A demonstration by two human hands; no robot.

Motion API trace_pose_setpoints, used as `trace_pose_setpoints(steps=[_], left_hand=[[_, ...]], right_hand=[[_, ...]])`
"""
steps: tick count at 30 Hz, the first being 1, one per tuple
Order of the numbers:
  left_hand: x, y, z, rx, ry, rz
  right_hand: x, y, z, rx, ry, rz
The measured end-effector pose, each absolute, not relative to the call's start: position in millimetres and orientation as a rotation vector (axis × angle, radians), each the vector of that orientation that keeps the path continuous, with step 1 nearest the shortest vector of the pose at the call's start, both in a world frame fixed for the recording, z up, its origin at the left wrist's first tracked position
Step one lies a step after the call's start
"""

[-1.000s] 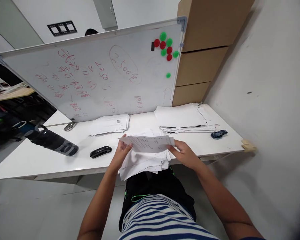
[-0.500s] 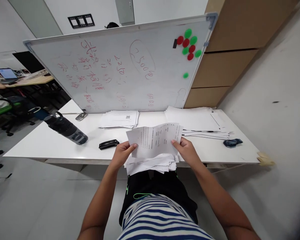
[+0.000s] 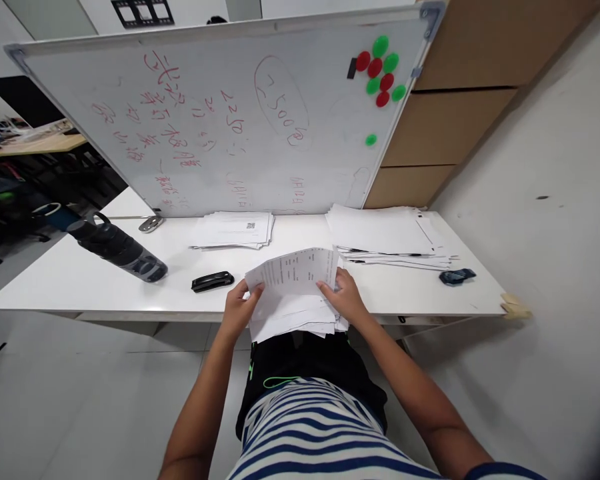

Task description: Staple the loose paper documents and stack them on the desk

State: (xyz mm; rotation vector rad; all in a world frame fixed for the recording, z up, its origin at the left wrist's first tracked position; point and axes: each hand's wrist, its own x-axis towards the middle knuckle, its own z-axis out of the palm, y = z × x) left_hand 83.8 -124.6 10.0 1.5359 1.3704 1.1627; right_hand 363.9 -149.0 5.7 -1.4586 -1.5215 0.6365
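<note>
Between my hands a printed sheet of paper [image 3: 295,270] is held up, its middle bowed. My left hand [image 3: 241,308] pinches the sheet's left edge, thumb on top. On the right edge, my right hand [image 3: 346,297] grips it the same way, thumb over the print. Just below the sheet, a loose stack of papers [image 3: 290,323] overhangs the front edge of the table; the sheet hides part of it. A black stapler [image 3: 213,281] lies a little left of my left hand.
A white table [image 3: 110,293] carries a paper stack [image 3: 230,230] at back left, a larger one [image 3: 380,233] at back right, a dark bottle [image 3: 120,253], a computer mouse [image 3: 151,223] and a dark blue object [image 3: 457,276]. Behind stands a whiteboard [image 3: 205,133], beside cardboard boxes [image 3: 460,127].
The held sheet has come lower and nearer to the loose stack and bends more. My right hand has moved left and slightly down, closer to my left hand. The camera view has shifted.
</note>
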Motion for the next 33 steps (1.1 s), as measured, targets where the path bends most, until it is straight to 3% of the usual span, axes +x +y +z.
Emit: trace_pose_setpoints(steps=[10, 17, 22, 33], left_hand=[[52, -121, 36, 1.745, 1.559, 1.189], [-34, -80, -1, 2.102, 2.093, 0.778], [-44, -74, -39, 1.955, 2.053, 1.008], [-45, -81, -40, 1.765, 2.031, 1.15]], right_hand=[[368, -159, 28, -1.467, -1.298, 1.065], [363, -147, 27, -1.457, -1.219, 1.137], [339, -137, 33, -1.479, -1.248, 1.197], [295, -115, 33, -1.478, -1.293, 1.336]])
